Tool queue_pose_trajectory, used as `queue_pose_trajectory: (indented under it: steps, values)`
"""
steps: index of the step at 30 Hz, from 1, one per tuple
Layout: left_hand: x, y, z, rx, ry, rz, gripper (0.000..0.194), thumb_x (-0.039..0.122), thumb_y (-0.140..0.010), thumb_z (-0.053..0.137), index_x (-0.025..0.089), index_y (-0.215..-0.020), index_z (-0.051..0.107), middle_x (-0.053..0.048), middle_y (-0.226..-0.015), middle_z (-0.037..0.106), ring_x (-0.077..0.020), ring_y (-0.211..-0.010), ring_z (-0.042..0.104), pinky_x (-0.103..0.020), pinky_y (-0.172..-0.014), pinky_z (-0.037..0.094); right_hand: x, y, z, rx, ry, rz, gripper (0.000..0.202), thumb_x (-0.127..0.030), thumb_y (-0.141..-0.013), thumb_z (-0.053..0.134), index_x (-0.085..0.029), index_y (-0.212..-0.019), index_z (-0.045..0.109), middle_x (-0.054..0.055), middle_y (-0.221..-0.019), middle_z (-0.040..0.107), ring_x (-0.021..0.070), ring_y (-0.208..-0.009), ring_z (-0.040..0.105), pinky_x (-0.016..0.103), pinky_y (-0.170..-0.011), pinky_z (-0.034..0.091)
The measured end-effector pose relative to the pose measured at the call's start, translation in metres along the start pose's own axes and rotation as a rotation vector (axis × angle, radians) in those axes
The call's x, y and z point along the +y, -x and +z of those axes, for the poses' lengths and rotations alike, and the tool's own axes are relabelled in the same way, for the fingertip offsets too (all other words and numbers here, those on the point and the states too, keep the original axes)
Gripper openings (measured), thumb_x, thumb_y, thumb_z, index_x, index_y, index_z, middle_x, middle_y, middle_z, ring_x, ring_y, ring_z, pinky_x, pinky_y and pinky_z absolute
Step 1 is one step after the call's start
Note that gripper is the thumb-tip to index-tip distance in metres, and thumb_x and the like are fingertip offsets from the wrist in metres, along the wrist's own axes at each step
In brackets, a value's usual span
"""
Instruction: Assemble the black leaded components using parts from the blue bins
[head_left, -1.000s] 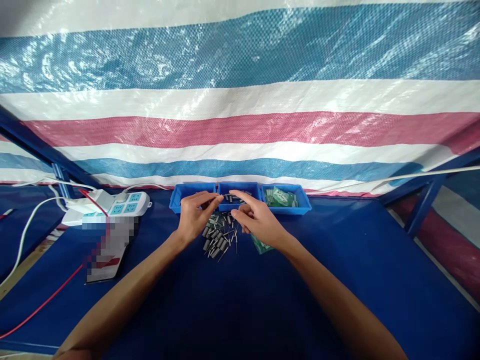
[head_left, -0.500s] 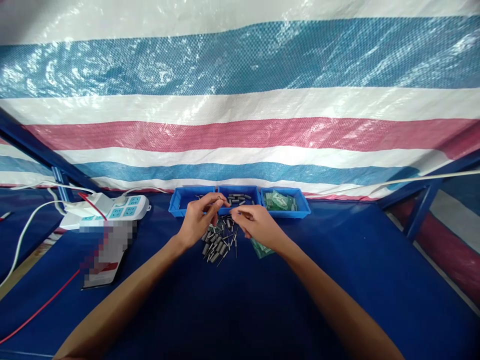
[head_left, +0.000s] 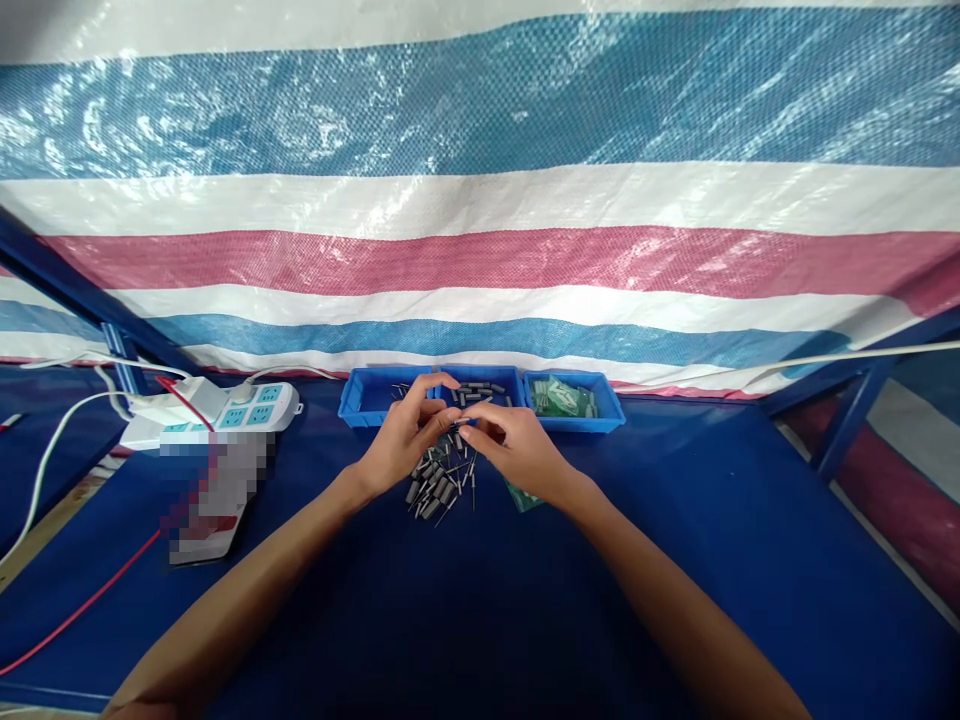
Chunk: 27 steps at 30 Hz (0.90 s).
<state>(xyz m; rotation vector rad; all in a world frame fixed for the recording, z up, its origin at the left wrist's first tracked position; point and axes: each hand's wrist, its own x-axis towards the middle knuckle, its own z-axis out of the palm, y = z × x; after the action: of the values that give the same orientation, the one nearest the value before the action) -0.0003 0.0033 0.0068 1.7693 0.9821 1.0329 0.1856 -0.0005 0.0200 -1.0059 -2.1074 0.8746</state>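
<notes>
My left hand [head_left: 405, 435] and my right hand [head_left: 514, 440] meet at the fingertips above a pile of small parts. Both are pinched at a tiny thing between them, too small to make out. The left index finger arches up and away from its thumb. Below them lies the pile of grey cylinders and thin dark pins with pale collars [head_left: 435, 485], partly hidden by the hands. Right behind, a middle blue bin [head_left: 516, 385] holds several grey cylinders [head_left: 476, 390]. Under my right hand, a green piece [head_left: 525, 499] shows on the table.
A left blue bin [head_left: 346, 400] holds a few thin parts; a right blue bin [head_left: 600, 425] holds green and pale pieces [head_left: 562, 395]. A white power strip [head_left: 262, 405] with cables and a partly blurred flat object [head_left: 210, 540] lie left on the blue table [head_left: 675, 500]. Striped sheeting hangs behind.
My hands have come closer together, fingertips now meeting. The left index finger has lifted away from its thumb. The view has tilted slightly.
</notes>
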Motion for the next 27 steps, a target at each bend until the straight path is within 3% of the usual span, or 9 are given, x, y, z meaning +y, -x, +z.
queue_pose_trajectory:
  steps: [3, 8, 14, 27]
  values:
    - [0.000, 0.000, 0.001, -0.020, -0.028, -0.008, 0.028, 0.035, -0.092, 0.050, 0.021, -0.114, 0.043, 0.009, -0.055, 0.029, -0.0053, -0.047, 0.027, -0.017, -0.046, 0.020, 0.000, 0.000, 0.001, -0.044, 0.038, -0.047, 0.023, -0.026, -0.092, 0.046, -0.017, -0.073, 0.056, -0.004, -0.056, 0.042, 0.0084, -0.051, 0.037, 0.023, -0.053, 0.027]
    - [0.003, 0.000, -0.001, -0.024, -0.088, -0.025, 0.028, 0.037, -0.091, 0.050, 0.019, -0.112, 0.049, 0.008, -0.054, 0.033, -0.0057, -0.047, 0.029, -0.017, -0.045, 0.022, 0.000, 0.001, -0.001, -0.028, 0.038, -0.052, 0.028, -0.025, -0.092, 0.044, -0.017, -0.066, 0.050, -0.004, -0.056, 0.040, 0.0082, -0.051, 0.036, 0.023, -0.053, 0.026]
    - [0.007, -0.002, -0.003, 0.051, -0.212, 0.023, 0.027, 0.038, -0.088, 0.054, 0.016, -0.096, 0.067, -0.001, -0.071, 0.061, -0.0071, -0.051, 0.045, -0.018, -0.047, 0.034, 0.001, 0.002, -0.007, 0.100, -0.048, 0.071, 0.027, -0.031, -0.093, 0.044, -0.016, -0.080, 0.062, -0.003, -0.053, 0.046, 0.0103, -0.050, 0.043, 0.023, -0.052, 0.029]
    - [-0.003, -0.001, 0.001, 0.212, -0.190, 0.088, 0.024, 0.036, -0.083, 0.063, 0.016, -0.094, 0.069, -0.006, -0.092, 0.069, -0.0043, -0.043, 0.046, -0.019, -0.044, 0.040, -0.003, 0.003, 0.002, -0.098, -0.134, 0.082, 0.029, -0.028, -0.094, 0.040, -0.016, -0.078, 0.061, -0.004, -0.052, 0.048, 0.0086, -0.047, 0.042, 0.022, -0.050, 0.029]
